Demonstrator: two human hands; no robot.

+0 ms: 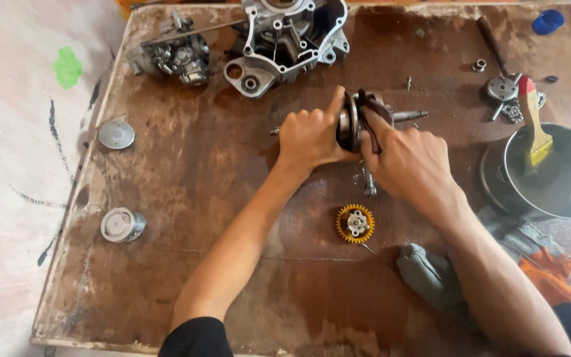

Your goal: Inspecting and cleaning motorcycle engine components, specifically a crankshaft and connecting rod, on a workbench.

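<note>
Both hands grip a crankshaft (358,119) just above the middle of the brown board (186,198). Its long axis lies level, one shaft end pointing to 3 o'clock, the other to 9 o'clock. The left hand (308,135) closes round the round flywheel at its 9 o'clock side; the right hand (408,162) clasps it from 4 o'clock. A yellow gear (355,223) lies at 6 o'clock, the engine case (285,39) at 11 o'clock.

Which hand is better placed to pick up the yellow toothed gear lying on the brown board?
Probably the right hand: the yellow toothed gear lies just below it, nearer its wrist. The left hand sits farther up-left, gripping the round metal crankshaft assembly, which both hands hold.
</note>
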